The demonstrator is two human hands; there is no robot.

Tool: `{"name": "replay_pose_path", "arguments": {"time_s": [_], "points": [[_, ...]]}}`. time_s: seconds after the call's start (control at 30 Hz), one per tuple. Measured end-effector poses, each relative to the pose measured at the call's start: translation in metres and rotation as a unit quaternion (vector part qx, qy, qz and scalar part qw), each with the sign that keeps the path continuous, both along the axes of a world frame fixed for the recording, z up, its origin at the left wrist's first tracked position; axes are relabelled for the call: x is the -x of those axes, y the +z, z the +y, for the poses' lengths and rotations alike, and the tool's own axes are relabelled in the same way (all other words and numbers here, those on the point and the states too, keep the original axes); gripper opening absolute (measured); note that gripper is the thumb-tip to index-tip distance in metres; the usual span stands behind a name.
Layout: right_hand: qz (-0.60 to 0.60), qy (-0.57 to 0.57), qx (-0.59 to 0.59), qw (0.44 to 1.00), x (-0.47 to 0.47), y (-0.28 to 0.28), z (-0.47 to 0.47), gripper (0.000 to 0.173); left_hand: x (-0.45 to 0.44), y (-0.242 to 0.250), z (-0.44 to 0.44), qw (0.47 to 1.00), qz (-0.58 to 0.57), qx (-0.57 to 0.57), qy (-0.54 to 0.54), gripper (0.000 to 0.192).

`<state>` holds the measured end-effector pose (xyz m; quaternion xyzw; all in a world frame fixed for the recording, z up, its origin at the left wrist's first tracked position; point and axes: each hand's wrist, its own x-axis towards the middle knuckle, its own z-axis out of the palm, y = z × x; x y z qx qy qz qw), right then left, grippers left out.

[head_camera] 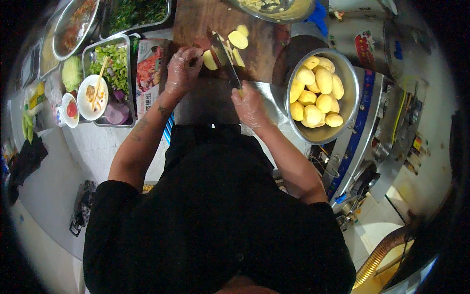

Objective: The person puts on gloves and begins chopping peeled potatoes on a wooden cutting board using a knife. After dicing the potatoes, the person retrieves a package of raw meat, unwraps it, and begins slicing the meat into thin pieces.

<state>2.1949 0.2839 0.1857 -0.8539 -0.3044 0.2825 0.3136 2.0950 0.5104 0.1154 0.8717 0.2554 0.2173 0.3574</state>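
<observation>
My right hand (250,104), in a clear plastic glove, grips the handle of a kitchen knife (229,68). The dark blade points away from me over a wooden cutting board (257,68). To the left of the blade sits a piece of peeled potato (210,60). My left hand (183,66), gloved too, is beside that piece with curled fingers; whether it touches it cannot be made out. Cut potato strips (238,58) lie along the blade's right side. Farther up the board are potato slices (238,39).
At right stands a metal bowl (353,106) of whole peeled potatoes (324,81); another bowl (301,16) holds cut pieces at the top. On the left are a tray (129,73) of chopped greens and onion, a white bowl (85,104) with chopsticks, and a printed box (147,73).
</observation>
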Motion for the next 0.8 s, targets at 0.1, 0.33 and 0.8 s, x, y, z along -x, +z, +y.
{"name": "replay_pose_path", "arguments": {"time_s": [0.1, 0.33, 0.8], "points": [[0.018, 0.009, 0.001, 1.0, 0.006, -0.003, 0.004, 0.023, 0.009, -0.003, -0.001, 0.998, -0.052, 0.031, -0.027, 0.019], [-0.003, 0.022, 0.016, 1.0, 0.012, -0.016, 0.011, 0.024, 0.007, -0.006, -0.005, 0.999, -0.003, 0.047, -0.013, 0.015], [0.052, 0.006, 0.033, 0.998, 0.013, -0.047, 0.02, 0.026, 0.003, -0.008, 0.001, 0.994, 0.051, 0.098, -0.006, 0.018]]}}
